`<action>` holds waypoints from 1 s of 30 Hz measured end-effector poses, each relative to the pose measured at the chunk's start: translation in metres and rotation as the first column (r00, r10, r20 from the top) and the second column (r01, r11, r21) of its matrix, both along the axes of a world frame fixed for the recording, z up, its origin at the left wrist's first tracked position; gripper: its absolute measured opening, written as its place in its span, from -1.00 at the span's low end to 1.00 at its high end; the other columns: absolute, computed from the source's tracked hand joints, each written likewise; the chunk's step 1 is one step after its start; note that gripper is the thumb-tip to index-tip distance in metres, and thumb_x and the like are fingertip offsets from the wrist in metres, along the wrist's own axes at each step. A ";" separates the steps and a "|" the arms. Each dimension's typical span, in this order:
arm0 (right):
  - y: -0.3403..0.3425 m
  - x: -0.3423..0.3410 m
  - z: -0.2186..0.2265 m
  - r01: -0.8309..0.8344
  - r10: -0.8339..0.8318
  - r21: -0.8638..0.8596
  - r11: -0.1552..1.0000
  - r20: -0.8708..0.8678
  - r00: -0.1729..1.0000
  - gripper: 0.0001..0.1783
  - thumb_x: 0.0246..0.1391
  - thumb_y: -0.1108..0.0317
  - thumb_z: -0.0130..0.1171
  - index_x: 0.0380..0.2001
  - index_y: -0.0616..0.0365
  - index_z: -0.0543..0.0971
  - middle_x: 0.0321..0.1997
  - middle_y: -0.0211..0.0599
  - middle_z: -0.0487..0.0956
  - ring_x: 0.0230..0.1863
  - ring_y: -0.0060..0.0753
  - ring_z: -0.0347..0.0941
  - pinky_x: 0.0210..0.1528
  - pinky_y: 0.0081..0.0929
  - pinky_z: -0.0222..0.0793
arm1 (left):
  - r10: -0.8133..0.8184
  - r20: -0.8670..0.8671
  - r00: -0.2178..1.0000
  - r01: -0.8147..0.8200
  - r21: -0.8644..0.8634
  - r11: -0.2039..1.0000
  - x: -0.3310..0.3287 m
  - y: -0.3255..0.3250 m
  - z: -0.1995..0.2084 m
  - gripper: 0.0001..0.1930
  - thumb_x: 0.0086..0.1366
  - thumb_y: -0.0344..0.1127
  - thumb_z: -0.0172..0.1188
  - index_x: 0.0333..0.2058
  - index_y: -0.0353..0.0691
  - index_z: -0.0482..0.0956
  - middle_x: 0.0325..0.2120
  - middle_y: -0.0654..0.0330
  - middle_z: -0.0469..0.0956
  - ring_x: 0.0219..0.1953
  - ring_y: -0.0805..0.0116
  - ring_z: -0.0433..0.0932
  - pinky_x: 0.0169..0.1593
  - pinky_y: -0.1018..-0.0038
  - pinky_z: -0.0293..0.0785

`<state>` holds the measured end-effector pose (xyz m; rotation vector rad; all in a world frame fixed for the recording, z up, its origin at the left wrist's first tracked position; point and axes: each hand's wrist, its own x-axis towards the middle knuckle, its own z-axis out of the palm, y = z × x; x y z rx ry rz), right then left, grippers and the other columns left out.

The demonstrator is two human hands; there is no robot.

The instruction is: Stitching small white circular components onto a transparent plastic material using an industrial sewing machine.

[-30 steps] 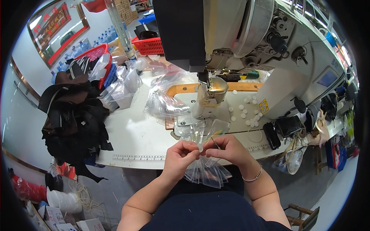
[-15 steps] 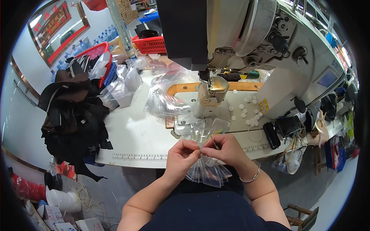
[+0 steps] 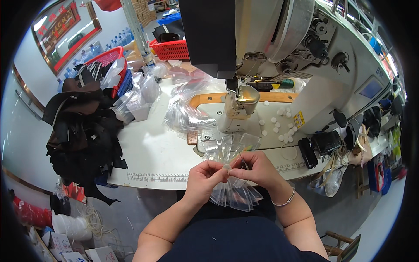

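Between my hands, at the table's front edge, is a gathered bundle of clear plastic strips [image 3: 233, 197], fanned out above and below its middle. My left hand [image 3: 205, 177] pinches the middle from the left, thumb against forefinger. From the other side my right hand [image 3: 253, 168] also grips it, fingertips nearly meeting the left ones. A small round whitish piece [image 3: 227, 167] shows between the fingertips. Some thin, dark, pointed thing [image 3: 245, 165] sticks out by the right fingers; its kind is unclear.
A sewing machine [image 3: 266, 43] rises just beyond my hands. White round discs [image 3: 276, 125] lie on its bed. More clear plastic strips [image 3: 185, 115] are heaped left of it, and dark fabric scraps [image 3: 85, 135] hang over the table's left side. A black case [image 3: 308, 153] sits at right.
Both hands stay at the bundle's middle with only slight finger shifts. The round whitish piece and the pointed thing by the right fingers show a little more clearly.
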<state>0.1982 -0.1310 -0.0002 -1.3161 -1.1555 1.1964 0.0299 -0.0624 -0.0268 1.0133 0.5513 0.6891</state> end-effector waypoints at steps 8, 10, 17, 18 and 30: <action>-0.001 0.007 -0.001 -0.110 0.111 0.015 0.994 -0.110 0.988 -0.82 -0.13 0.53 0.20 -0.36 0.27 0.53 -0.38 -0.37 0.55 -0.35 -0.64 0.43 -0.30 -0.69 0.32 | 0.022 0.002 1.000 -0.021 -0.037 0.999 0.002 -0.001 0.001 -0.93 0.12 -0.50 0.14 -0.45 -0.35 0.43 -0.56 0.16 0.49 -0.52 0.48 0.44 -0.37 0.57 0.40; -0.001 0.008 -0.002 -0.112 0.112 0.011 0.994 -0.114 0.987 -0.82 -0.14 0.53 0.21 -0.37 0.27 0.53 -0.39 -0.37 0.55 -0.35 -0.65 0.43 -0.30 -0.69 0.32 | 0.019 0.006 1.000 -0.019 -0.035 0.999 0.002 -0.001 0.001 -0.93 0.12 -0.50 0.14 -0.45 -0.35 0.43 -0.56 0.16 0.49 -0.52 0.48 0.44 -0.38 0.57 0.40; 0.001 0.002 -0.002 -0.008 0.007 -0.015 1.000 -0.031 0.999 -0.84 -0.12 0.41 0.25 -0.45 0.29 0.56 -0.52 -0.44 0.54 -0.48 -0.74 0.38 -0.42 -0.73 0.29 | -0.006 0.010 1.000 0.006 -0.025 1.000 0.002 -0.001 -0.003 -0.91 0.12 -0.48 0.16 -0.43 -0.35 0.44 -0.52 0.13 0.50 -0.50 0.46 0.46 -0.36 0.56 0.43; 0.001 0.001 -0.003 -0.007 0.007 -0.015 1.000 -0.031 1.000 -0.84 -0.12 0.41 0.25 -0.45 0.29 0.56 -0.52 -0.44 0.54 -0.48 -0.74 0.38 -0.42 -0.73 0.29 | -0.014 0.028 0.999 0.015 -0.038 0.999 0.002 -0.001 -0.005 -0.91 0.12 -0.48 0.16 -0.41 -0.35 0.44 -0.50 0.13 0.51 -0.49 0.46 0.46 -0.34 0.56 0.43; 0.003 -0.002 -0.004 0.088 -0.088 0.032 0.996 -0.021 0.996 -0.84 -0.09 0.37 0.24 -0.49 0.28 0.56 -0.58 -0.46 0.54 -0.53 -0.77 0.35 -0.46 -0.76 0.26 | 0.057 0.139 0.989 -0.037 -0.139 0.990 0.004 0.001 -0.008 -0.86 0.11 -0.50 0.17 -0.33 -0.36 0.45 -0.45 0.17 0.52 -0.43 0.48 0.48 -0.28 0.58 0.43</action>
